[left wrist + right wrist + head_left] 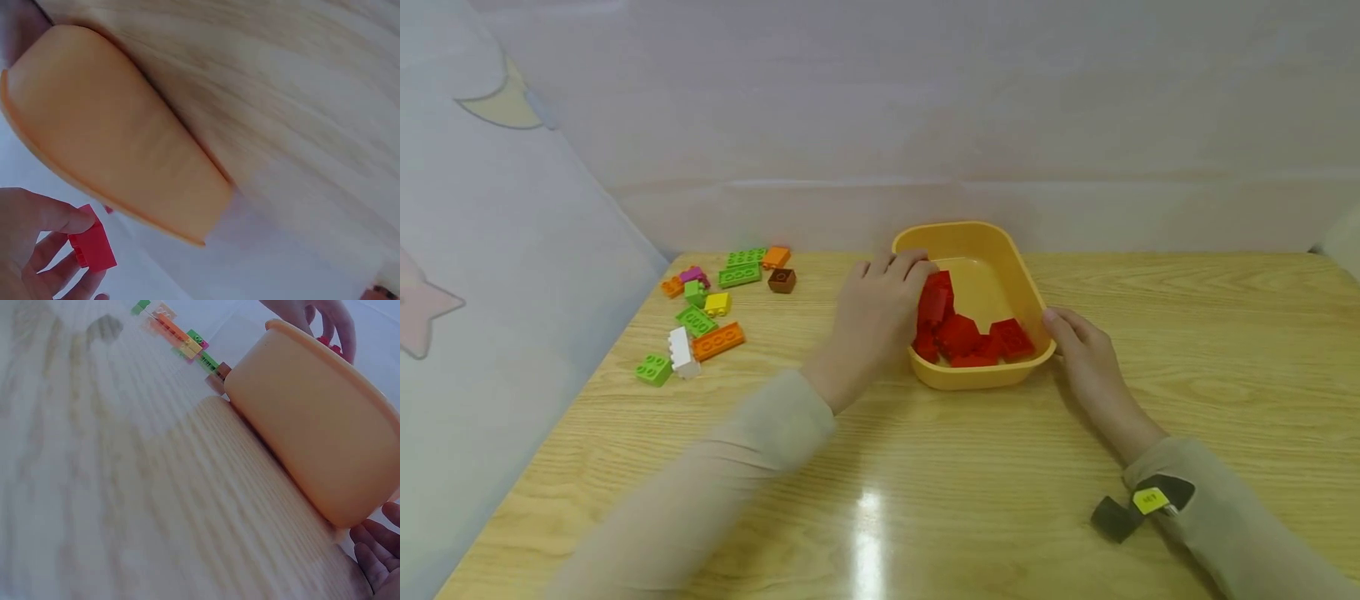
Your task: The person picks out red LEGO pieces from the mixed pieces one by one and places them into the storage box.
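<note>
A yellow plastic tub (973, 380) stands on the wooden table near the back. Several red toy bricks (961, 336) lie heaped in its near end. Over the tub's left side, my left hand (880, 307) pinches a red toy brick (95, 245) between thumb and fingers, as the left wrist view shows. The brick's studs face the fingers there. At the tub's near right corner, my right hand (1093, 367) grips the edge with the thumb at the rim. In the right wrist view its fingers (373, 540) bend against the tub's outer wall, low at the corner.
Loose toy bricks lie at the back left of the table, among them a white one (683, 352), a long orange one (718, 341), a yellow one (718, 303), a brown one (782, 280) and several green ones. A pale cloth (970, 108) hangs behind the table.
</note>
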A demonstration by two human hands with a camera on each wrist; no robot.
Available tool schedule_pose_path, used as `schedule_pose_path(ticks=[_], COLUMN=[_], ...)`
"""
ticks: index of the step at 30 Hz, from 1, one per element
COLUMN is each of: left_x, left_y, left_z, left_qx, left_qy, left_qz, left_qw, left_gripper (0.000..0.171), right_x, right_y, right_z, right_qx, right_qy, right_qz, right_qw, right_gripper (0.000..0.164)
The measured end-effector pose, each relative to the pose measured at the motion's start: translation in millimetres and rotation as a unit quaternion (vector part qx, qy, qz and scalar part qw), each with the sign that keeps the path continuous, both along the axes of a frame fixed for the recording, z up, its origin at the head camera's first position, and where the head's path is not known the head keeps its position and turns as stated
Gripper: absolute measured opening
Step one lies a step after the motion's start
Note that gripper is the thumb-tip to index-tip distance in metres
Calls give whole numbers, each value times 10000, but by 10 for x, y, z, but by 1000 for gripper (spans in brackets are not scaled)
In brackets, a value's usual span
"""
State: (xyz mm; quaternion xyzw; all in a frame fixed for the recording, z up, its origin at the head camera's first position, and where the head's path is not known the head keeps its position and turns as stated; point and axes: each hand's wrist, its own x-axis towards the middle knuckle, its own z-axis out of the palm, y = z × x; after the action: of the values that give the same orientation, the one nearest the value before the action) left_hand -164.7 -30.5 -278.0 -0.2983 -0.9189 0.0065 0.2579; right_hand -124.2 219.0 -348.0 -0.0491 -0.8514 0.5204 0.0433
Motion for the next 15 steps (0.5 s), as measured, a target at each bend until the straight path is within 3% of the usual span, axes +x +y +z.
schedule_pose_path(ticks=[4, 8, 15], left_x=[50, 112, 182], left_y=[144, 262, 442], left_z=[-37, -38, -30], left_qx=[105, -122, -688], left_qy=[-10, -76, -844], left_qz=[-177, -269, -447], left_qw=[9998, 9995, 9930], left_gripper=[30, 30, 36], right_x=[-9, -18, -16], right_y=[6, -1, 2], right_z=[-4, -3, -16], right_qx=[-42, -81, -106], right_qy=[46, 94, 117], right_qz=[27, 29, 10], right_qw=[10000, 9999, 9999], right_gripper=[62, 62, 62])
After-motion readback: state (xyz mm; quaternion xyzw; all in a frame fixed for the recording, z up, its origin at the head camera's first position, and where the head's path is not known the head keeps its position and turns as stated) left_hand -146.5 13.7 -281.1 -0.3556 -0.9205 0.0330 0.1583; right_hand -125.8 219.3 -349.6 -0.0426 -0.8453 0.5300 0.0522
